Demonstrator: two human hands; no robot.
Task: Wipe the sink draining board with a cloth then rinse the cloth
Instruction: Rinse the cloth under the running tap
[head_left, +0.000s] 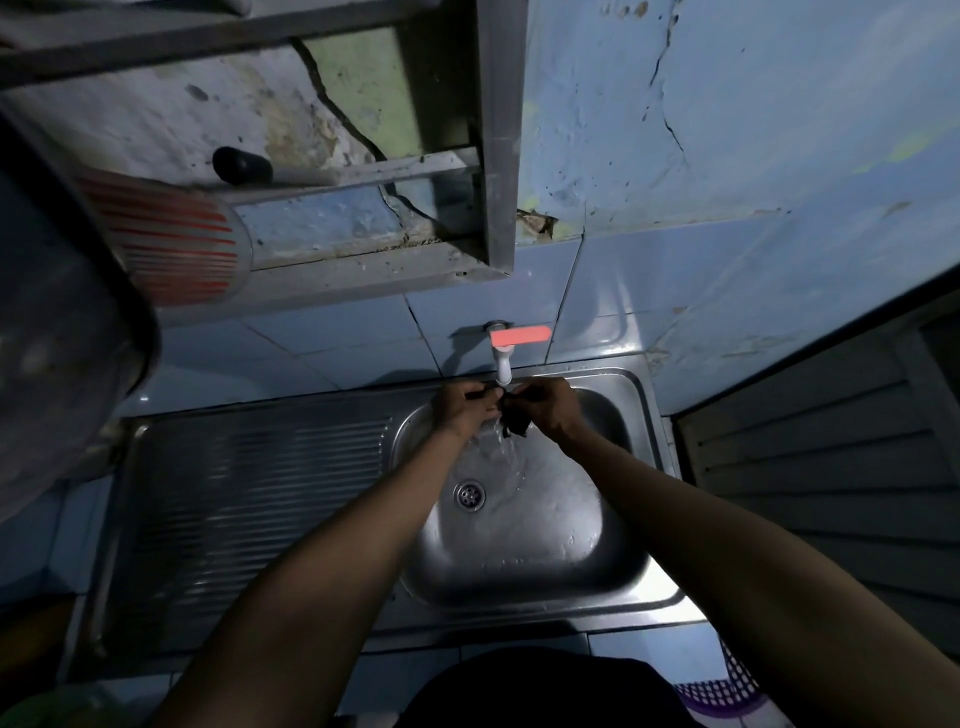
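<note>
A small dark cloth (514, 423) hangs bunched under the white tap (502, 366) with its red lever (521, 335). Water runs from the tap over the cloth and down into the steel sink bowl (613, 545). My left hand (462, 408) and my right hand (548, 408) both grip the cloth from either side, close together just below the spout. The ribbed draining board (244, 499) lies to the left of the bowl, with nothing on it. The drain hole (469, 494) sits below my hands.
A metal wall rack (363, 182) hangs above the draining board, holding a red-striped cup (176, 244) and a dark object (241, 165). A big metal pot (57, 332) looms at the left. A purple and white basket (727, 686) is at the bottom right. Blue tiled wall behind.
</note>
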